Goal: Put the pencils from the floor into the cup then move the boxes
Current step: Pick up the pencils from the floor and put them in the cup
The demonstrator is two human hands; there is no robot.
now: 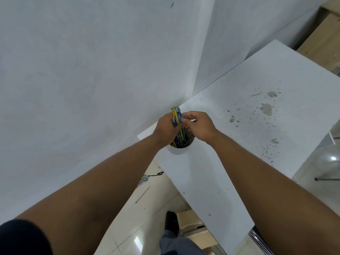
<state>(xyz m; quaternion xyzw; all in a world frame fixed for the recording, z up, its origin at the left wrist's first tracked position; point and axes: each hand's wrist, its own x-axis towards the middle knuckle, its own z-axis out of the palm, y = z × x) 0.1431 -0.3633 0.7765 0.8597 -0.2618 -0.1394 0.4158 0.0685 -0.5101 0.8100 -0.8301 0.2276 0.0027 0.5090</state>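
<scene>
On the floor below lie loose pencils — pink and blue — near cardboard boxes under the tabletop. Above, a white cup stands at the tabletop's corner. The left hand is closed around a blue-and-yellow pencil bundle standing in it; the right hand pinches the bundle's side.

A white table spreads beneath and to the right of the fingers. Its top carries grey-brown stains well to their right (some are mere specks). A pale wall fills everything left of and beyond the fingers. Far below them, on the tiled floor, lies a black cable, and lower still a dark shoe.
</scene>
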